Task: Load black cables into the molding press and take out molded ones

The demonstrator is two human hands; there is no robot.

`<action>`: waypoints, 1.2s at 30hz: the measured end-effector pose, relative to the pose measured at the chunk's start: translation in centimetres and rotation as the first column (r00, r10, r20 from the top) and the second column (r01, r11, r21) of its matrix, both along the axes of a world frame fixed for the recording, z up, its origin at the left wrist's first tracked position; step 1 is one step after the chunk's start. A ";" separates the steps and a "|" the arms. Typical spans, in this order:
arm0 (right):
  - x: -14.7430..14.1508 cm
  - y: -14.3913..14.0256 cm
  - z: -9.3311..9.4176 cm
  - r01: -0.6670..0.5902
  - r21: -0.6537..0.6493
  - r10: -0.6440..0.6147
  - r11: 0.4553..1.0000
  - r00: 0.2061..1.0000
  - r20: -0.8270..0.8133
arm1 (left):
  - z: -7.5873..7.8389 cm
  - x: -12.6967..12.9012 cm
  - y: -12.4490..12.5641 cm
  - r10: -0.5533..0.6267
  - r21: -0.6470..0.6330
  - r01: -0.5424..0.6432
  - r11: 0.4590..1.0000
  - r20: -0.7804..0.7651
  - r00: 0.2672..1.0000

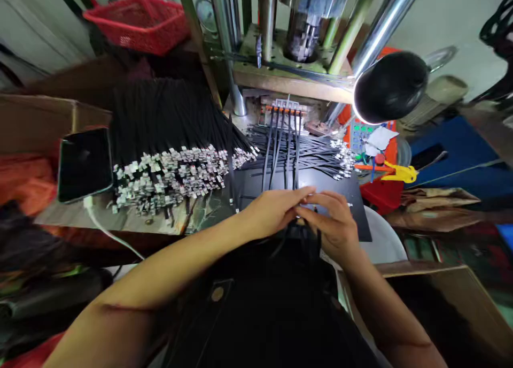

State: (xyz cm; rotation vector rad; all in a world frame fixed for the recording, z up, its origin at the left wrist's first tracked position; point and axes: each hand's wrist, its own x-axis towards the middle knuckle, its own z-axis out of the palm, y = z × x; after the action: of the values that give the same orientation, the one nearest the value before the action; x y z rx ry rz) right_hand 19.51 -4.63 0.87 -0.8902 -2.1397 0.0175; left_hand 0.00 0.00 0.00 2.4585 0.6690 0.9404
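Note:
My left hand (270,210) and my right hand (337,223) meet at the table's front edge, fingertips pinched together. Thin black cords (316,242) hang down from between them; what exactly the fingertips grip is partly hidden. Just beyond my hands, several flat black cords (276,143) run from a metal fixture (282,107) under the press toward me. Across behind these lies a loose bunch of black cords (312,153) with whitish tips. A big pile of black cords (168,116), their silver-white ends facing me, is stacked on the left.
A press (292,79) with steel columns stands at the back, beside a black lamp (390,87). A phone (85,165) on a white cable lies left. Yellow-handled snips (401,173) and an orange tray (390,156) are right. A red basket (140,28) sits back left; a cardboard box (452,304) stands lower right.

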 end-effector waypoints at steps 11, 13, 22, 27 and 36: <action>3.1 -2.1 -3.8 0.160 -0.394 -0.202 0.905 0.977 -0.065 | -2.1 -5.0 -1.8 0.192 -0.119 -0.186 0.975 0.036 0.981; 3.0 -1.9 -3.8 0.156 -0.411 -0.183 0.898 0.983 -0.026 | -2.7 -5.0 -2.3 0.181 -0.178 -0.168 0.969 0.059 0.982; 2.5 -1.3 -2.0 0.263 -0.480 -0.132 0.837 0.948 0.288 | -2.6 -4.8 -1.1 0.132 -0.212 -0.123 0.970 0.030 0.991; 2.9 -1.0 -3.2 0.154 -0.412 -0.111 0.898 0.986 0.127 | -2.5 -5.0 -0.5 0.084 -0.293 -0.082 0.952 -0.008 0.996; 2.8 0.1 -6.0 -0.017 -0.426 -0.010 0.904 0.998 -0.062 | -3.4 -5.2 -0.7 0.087 -0.317 -0.051 0.947 0.100 0.991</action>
State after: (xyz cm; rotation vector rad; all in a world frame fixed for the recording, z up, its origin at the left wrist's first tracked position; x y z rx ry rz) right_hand 22.28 -4.52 -5.11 -1.1167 -2.1127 0.5294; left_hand -5.24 -0.73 -3.36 2.0996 0.8027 0.9127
